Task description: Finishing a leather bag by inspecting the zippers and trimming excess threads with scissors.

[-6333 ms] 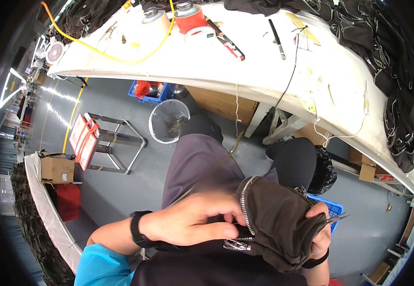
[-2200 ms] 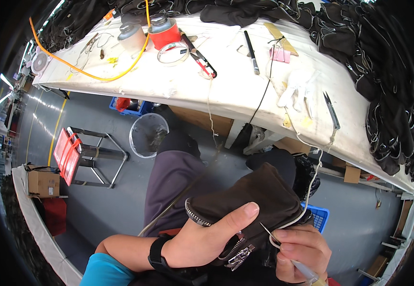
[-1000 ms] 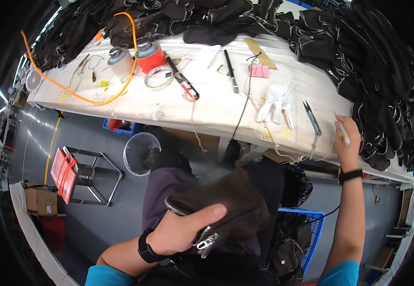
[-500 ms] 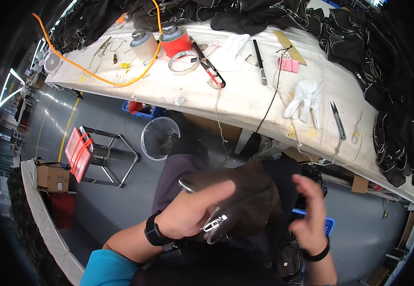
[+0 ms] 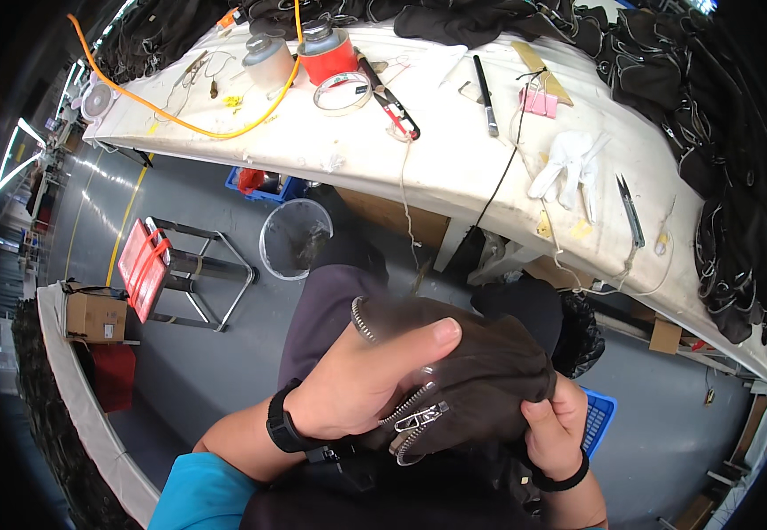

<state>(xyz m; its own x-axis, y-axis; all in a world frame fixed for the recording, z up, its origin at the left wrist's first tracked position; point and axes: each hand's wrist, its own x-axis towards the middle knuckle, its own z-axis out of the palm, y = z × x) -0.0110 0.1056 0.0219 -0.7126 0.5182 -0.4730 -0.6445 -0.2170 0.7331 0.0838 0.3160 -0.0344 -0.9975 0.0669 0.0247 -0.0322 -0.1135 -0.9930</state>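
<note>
A dark brown fabric pouch (image 5: 494, 371) with a metal zip lies over my lap. My left hand (image 5: 357, 380) grips its left side, thumb stretched across the cloth and the other fingers hidden at the unzipped opening. The silver zip pull (image 5: 421, 415) hangs just right of that hand, and zip teeth curve on either side of the thumb. At the pouch's right end, my right hand (image 5: 558, 428) pinches the fabric between thumb and curled fingers. Both wrists wear black bands.
A cloth-covered table (image 5: 260, 163) ahead bears tins, a tape roll (image 5: 342, 93), white gloves (image 5: 569, 168), tweezers (image 5: 630, 212) and heaps of dark pouches (image 5: 657, 71). Left stand a red-topped stool (image 5: 145, 269) and a bin (image 5: 295, 238). A blue crate (image 5: 599, 422) sits right of my lap.
My right hand, open and apart from the pouch before, has moved left and closed on its right end. The left hand keeps its grip, and the cloth is drawn out more.
</note>
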